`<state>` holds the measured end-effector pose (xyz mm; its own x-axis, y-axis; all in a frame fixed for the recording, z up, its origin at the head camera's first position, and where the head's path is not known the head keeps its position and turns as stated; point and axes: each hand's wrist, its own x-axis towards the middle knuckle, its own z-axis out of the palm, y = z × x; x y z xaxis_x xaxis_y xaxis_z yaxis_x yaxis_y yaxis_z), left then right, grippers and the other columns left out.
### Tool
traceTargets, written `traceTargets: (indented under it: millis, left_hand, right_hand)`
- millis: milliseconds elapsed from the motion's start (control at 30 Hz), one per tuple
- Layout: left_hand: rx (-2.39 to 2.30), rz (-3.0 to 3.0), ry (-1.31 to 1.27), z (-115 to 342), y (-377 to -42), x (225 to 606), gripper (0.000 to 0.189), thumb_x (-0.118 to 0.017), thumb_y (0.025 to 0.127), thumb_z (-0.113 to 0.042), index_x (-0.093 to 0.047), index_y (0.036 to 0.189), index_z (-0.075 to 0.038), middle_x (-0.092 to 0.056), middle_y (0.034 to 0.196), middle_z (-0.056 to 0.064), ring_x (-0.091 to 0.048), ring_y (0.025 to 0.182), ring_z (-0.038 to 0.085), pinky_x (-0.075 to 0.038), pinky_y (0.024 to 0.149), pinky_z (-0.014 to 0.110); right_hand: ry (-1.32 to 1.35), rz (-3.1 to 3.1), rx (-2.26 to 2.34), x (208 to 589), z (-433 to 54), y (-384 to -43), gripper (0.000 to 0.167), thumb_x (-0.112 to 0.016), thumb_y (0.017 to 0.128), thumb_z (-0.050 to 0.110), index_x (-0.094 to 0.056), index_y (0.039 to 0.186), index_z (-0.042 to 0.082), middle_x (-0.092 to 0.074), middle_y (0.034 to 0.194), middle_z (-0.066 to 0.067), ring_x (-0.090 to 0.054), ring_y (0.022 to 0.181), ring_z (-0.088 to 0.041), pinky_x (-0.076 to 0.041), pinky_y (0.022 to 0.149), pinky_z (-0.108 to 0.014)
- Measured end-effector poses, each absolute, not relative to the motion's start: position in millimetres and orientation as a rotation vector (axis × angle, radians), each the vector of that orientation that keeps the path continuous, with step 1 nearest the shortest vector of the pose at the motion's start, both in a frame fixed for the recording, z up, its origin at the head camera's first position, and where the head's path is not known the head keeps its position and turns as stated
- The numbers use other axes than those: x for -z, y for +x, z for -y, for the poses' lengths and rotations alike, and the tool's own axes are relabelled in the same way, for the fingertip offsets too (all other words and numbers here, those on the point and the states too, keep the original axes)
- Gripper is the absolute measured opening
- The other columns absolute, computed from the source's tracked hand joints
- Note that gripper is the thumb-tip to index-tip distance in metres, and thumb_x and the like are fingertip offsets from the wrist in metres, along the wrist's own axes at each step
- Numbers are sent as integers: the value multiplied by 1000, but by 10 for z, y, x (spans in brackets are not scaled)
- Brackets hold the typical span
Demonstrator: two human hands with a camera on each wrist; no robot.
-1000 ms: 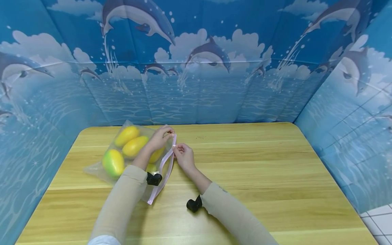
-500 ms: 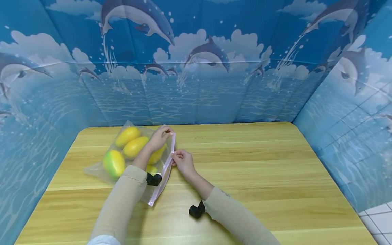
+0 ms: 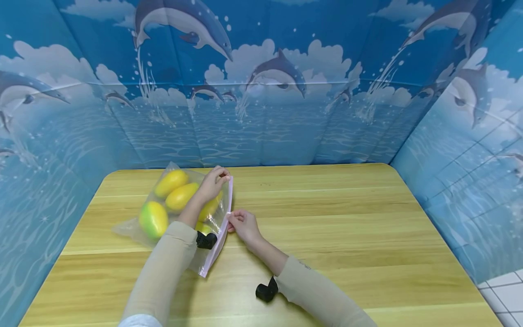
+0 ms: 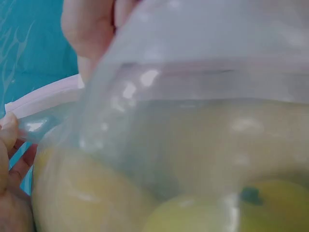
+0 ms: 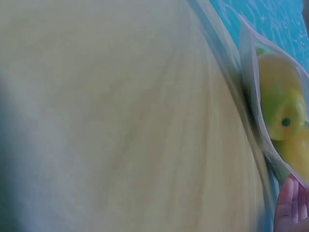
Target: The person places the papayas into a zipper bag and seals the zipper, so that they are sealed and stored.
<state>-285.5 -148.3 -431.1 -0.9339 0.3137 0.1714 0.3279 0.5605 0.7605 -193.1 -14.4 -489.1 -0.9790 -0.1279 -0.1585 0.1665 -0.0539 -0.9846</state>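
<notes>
A clear zip bag (image 3: 136, 229) with a pink zip edge (image 3: 215, 254) lies on the left of the table, several yellow-green mangoes (image 3: 153, 220) inside it. My left hand (image 3: 213, 183) pinches the far end of that edge. Partway down it, the thumb and fingers of my right hand (image 3: 244, 227) pinch the pink strip. The far stretch of the strip, between the hands, runs flat and straight. In the right wrist view the near part of the bag's mouth gapes, with a mango (image 5: 282, 96) showing through. My left forearm hides some of the fruit.
The wooden table (image 3: 347, 227) extends to the right of the bag. Blue dolphin-print cloth (image 3: 261, 127) hangs behind it and at both sides. A small black camera (image 3: 206, 240) on the left wrist overlaps the bag; another black camera (image 3: 266, 289) sits at the right wrist.
My right hand has slid down along the zip edge toward the near side, and the gap in the strip has narrowed. The left hand has stayed at the far end.
</notes>
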Motion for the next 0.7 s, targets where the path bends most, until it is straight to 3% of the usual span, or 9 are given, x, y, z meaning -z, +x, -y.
traceTargets:
  millis: [500,700]
  left_hand:
    - [1437,2720,-460,1504,-2867,4343,18,-45,96,-15,-56,99,0,-50,102,12,-48,96,27,-45,81,38]
    - [1468,2690,-430,1528,-2861,4348,20,-45,96,-17,-55,101,-1,-49,100,11,-45,97,27,-44,82,39]
  right_hand:
    - [-40,-1982,2114,4957,171,-1658,12,-57,85,0,-58,90,-11,-58,66,-3,-55,55,-10,-57,58,-27]
    - [-108,-1988,2087,4885,171,-1509,10,-56,83,-5,-56,86,-14,-60,68,-13,-54,54,-11,-57,56,-29]
